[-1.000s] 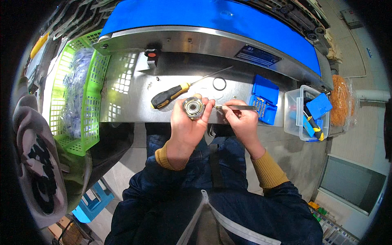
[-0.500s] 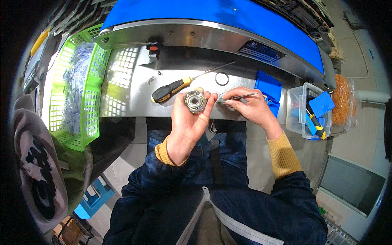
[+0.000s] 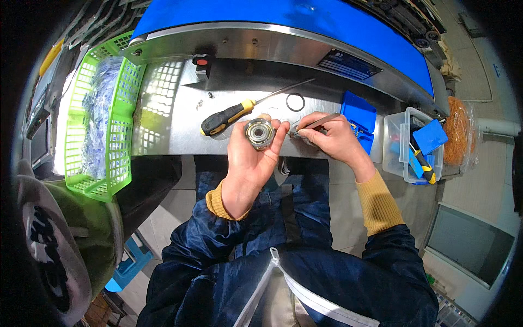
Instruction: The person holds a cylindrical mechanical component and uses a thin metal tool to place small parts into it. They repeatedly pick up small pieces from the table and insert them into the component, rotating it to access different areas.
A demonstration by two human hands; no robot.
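Observation:
In my left hand, palm up, rests a round metal part with a ball bearing at its centre, my fingers curled around its side. My right hand pinches a slim grey metal tool like tweezers, its tip pointing left toward my left fingertips. Small pieces by that tip are too unclear to name. Beyond my hands, a yellow-and-black screwdriver lies on the metal worktop, its shaft pointing up and right. A thin black ring lies to the right of the shaft.
A green basket of plastic-wrapped items stands at the left. Small screws lie near a red-buttoned switch. An open blue case and a clear bin of tools are at the right. A blue conveyor belt runs behind.
The slim tool in my right hand has tilted, its rear end now higher. My left hand still holds the bearing part, almost unmoved. The view has shifted slightly.

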